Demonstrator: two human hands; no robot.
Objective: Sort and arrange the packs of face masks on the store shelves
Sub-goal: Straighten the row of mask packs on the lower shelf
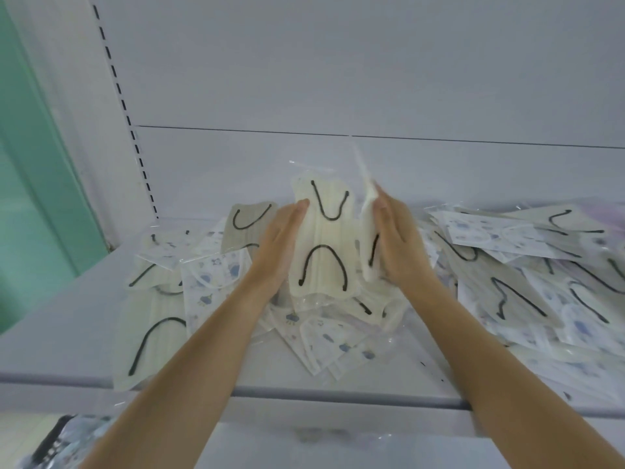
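Note:
Two cream mask packs with black ear loops stand upright on the white shelf (77,309). My left hand (282,242) lies flat against the left edge of the front-facing pack (321,242), fingers straight. My right hand (399,245) presses flat against the right side of the second cream pack (367,245), which is seen edge-on. Loose packs lie scattered around them: cream ones (148,336) at the left, and white ones with blue prints (213,286) mixed in. Another heap (527,275) covers the right of the shelf.
The shelf's back panel (338,79) rises behind the packs, with a slotted upright (130,126) at the left. A green wall (27,184) stands further left. Below the shelf's front edge (304,394), a lower shelf holds more packs (67,438) at the bottom left.

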